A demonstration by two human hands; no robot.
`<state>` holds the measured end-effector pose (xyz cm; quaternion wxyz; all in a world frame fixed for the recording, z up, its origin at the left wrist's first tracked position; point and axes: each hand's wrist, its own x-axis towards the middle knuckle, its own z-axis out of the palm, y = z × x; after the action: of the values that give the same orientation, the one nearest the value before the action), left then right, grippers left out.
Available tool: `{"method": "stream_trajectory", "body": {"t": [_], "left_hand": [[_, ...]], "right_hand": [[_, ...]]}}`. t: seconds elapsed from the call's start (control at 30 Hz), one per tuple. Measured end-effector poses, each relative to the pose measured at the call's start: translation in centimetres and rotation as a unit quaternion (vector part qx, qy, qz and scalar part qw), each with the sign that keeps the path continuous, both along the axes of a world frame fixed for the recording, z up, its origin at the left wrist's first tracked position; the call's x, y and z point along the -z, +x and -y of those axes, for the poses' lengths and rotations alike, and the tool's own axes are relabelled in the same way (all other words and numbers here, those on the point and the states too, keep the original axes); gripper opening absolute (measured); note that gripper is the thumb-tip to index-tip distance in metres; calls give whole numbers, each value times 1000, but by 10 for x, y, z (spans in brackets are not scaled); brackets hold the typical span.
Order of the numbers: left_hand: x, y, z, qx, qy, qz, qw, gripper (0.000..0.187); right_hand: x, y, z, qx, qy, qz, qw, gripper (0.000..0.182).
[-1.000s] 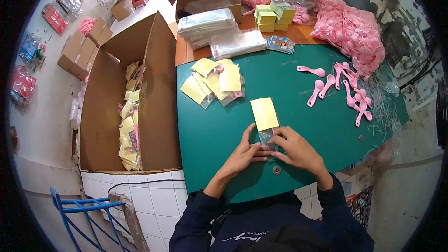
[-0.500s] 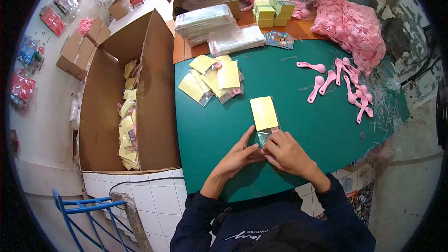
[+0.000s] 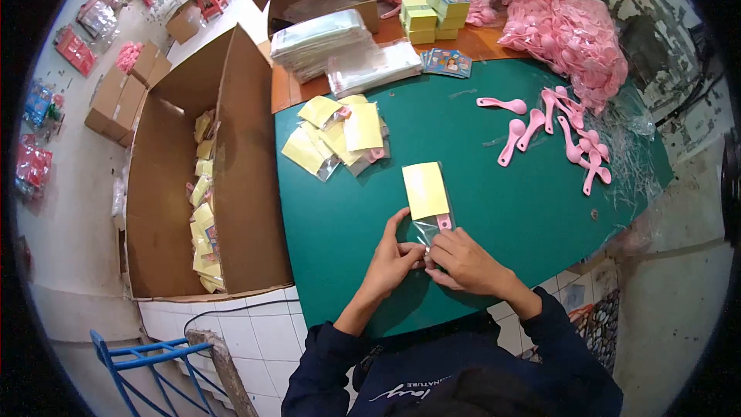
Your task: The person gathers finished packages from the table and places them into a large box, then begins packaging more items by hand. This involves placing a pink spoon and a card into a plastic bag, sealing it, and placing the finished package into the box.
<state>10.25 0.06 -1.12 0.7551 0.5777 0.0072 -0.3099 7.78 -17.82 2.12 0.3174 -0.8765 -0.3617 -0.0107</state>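
A clear plastic bag (image 3: 421,230) lies on the green table in front of me, holding a yellow card (image 3: 425,191) and a pink spoon (image 3: 444,222) whose handle end shows below the card. At the bag's near end, my left hand (image 3: 391,264) pinches the plastic with thumb and fingers, its index finger stretched along the left edge. Close against it, my right hand (image 3: 466,262) has its fingers curled and pressed on the same end. The fingertips of both hands nearly meet, and the plastic between them is partly hidden.
Filled bags with yellow cards (image 3: 363,127) lie at the table's left, loose pink spoons (image 3: 516,141) at the right. Behind are stacked plastic bags (image 3: 320,37), card stacks (image 3: 434,11) and a big bag of spoons (image 3: 567,35). A tall cardboard box (image 3: 251,177) flanks the table.
The view has shifted slightly. My right hand has drawn back a little toward me, uncovering more of the spoon handle, and my fingertips are closer together at the bag's near end.
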Motion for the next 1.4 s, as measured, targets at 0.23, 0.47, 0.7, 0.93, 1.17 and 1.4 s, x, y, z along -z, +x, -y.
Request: {"method": "stream_trajectory", "body": {"t": [0.23, 0.47, 0.7, 0.93, 1.17, 1.4], "left_hand": [[-9, -4, 3, -24, 25, 23, 999, 62], [-15, -6, 2, 58, 43, 21, 997, 34], [-14, -3, 1, 71, 5, 7, 997, 22], [-16, -4, -13, 78, -29, 12, 996, 19], [-25, -11, 1, 37, 175, 208, 962, 14], [-13, -13, 5, 14, 214, 261, 941, 12]], "right_hand": [[-46, 16, 85, -14, 190, -235, 953, 15], [-14, 54, 411, 679, -419, -24, 602, 19], [-35, 18, 142, 325, 65, -20, 943, 42], [13, 12, 27, 196, 124, -40, 972, 32], [7, 4, 41, 181, 178, -104, 962, 16], [9, -3, 42, 187, 236, -247, 921, 12]]}}
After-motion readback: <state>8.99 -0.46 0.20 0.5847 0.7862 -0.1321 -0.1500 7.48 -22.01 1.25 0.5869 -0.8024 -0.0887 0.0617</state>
